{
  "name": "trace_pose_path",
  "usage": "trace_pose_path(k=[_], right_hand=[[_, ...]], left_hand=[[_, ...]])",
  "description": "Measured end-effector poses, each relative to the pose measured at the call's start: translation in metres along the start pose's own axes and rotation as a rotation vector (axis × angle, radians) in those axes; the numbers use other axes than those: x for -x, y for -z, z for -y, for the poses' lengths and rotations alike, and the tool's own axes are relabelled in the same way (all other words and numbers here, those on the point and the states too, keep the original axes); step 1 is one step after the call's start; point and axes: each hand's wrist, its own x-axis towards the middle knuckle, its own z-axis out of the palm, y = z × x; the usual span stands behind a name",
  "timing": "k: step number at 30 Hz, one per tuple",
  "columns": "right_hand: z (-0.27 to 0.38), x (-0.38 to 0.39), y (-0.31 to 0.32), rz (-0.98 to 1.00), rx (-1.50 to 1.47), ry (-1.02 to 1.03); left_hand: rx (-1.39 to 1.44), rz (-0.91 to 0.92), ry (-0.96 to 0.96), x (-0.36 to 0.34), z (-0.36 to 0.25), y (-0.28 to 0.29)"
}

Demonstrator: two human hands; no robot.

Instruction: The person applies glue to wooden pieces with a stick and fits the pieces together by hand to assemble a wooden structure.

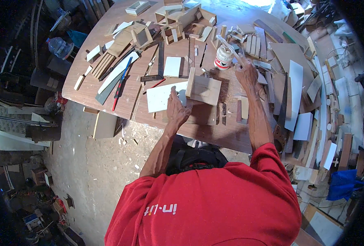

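left hand [177, 110] spread, released, over white board [156, 98] | right hand [246, 74] grasping stick [228, 44] at jar [223, 62] | wooden piece [206, 89] beside board, on surface [129, 107] | small boxes [142, 37] assembled; strips [103, 66] loose, unjoined

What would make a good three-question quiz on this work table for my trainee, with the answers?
1. Which hand is nearer the white jar?
2. True or false: the slim blue-and-red item lies left of the jar.
3. Which is closest to the left hand: A, the blue bag; B, the jar; C, the white panel?

Key: 1, the right hand; 2, true; 3, C.
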Motion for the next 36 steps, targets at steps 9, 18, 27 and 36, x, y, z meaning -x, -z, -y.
trace_pose_path(k=[9, 18, 27, 36], right_hand=[[0.026, 0.036, 0.010, -0.262, -0.065, 0.194], [0.042, 0.085, -0.036, 0.590, -0.176, 0.295], [0.059, 0.111, -0.039, 0.532, -0.125, 0.281], [0.100, 0.168, -0.055, 0.338, 0.183, 0.039]], left_hand=[[0.023, 0.022, 0.034, 0.000, 0.008, 0.002], [0.081, 0.060, 0.075, -0.002, 0.008, 0.006], [0.181, 0.157, 0.068, -0.004, 0.017, 0.016], [0.244, 0.280, 0.127, -0.017, 0.019, 0.039]])
